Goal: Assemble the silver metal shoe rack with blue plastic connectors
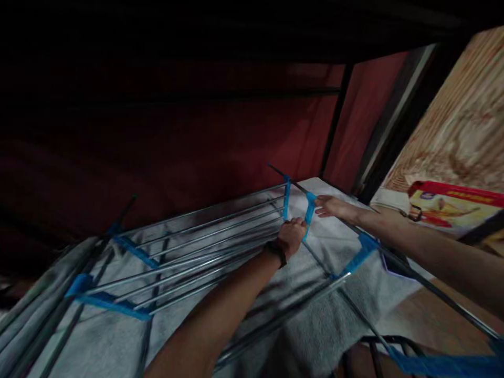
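A drying rack of thin metal rods (197, 242) with blue plastic brackets lies across a pale cloth. Curled over the rod ends beside a blue bracket (286, 199) is my left hand (292, 234), closed, with a dark band on the wrist. To its right, my right hand (329, 206) is at another blue bracket (310, 207), its fingers extended and slightly apart, the tips touching or very near the plastic. What lies under the left palm is hidden.
Dark red fabric (220, 142) hangs behind, below a black overhead frame. Black posts (336, 121) stand at the back right. A red and yellow package (452, 207) sits at the right by a wood-grain panel (457, 121). The cloth (354, 310) spreads under the rack.
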Action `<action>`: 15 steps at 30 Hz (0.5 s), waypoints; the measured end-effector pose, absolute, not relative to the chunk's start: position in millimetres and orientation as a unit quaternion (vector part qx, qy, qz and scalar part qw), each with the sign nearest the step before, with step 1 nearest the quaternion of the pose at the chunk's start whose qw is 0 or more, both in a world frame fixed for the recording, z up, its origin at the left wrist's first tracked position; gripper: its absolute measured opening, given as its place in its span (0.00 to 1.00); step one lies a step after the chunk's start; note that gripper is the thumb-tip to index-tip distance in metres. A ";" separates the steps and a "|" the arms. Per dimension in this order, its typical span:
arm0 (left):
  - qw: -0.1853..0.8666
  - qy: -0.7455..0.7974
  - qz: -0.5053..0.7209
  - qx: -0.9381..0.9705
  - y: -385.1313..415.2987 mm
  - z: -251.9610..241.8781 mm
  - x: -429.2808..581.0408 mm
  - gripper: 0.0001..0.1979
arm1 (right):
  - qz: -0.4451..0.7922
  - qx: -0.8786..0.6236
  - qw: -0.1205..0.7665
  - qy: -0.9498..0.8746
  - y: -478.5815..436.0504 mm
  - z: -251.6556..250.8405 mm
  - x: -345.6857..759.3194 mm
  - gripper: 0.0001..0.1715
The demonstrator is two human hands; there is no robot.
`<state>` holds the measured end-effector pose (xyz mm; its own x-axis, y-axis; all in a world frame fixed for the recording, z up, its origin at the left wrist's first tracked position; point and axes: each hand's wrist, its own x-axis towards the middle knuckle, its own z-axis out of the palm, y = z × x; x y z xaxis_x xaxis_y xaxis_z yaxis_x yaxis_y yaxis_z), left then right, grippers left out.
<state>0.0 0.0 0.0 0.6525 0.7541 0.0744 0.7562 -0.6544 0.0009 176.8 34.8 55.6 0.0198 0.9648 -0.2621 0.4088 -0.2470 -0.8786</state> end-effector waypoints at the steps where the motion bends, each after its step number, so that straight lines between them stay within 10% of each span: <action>1: 0.015 -0.422 -0.034 -0.906 0.4 -0.1 2.4 0.16 | 0.454 -0.644 0.307 -0.534 34.5 54.3 177.4 0.17; 15: -0.001 -0.458 -0.147 -0.877 17.3 45.3 4.5 0.20 | 0.477 -0.615 0.339 -0.528 42.9 39.9 188.2 0.15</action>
<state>4.5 17.3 45.3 0.5376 0.8032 0.2566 0.8023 -0.5809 0.1373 188.2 42.9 39.9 -0.0129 0.9732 -0.2295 0.3267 -0.2128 -0.9209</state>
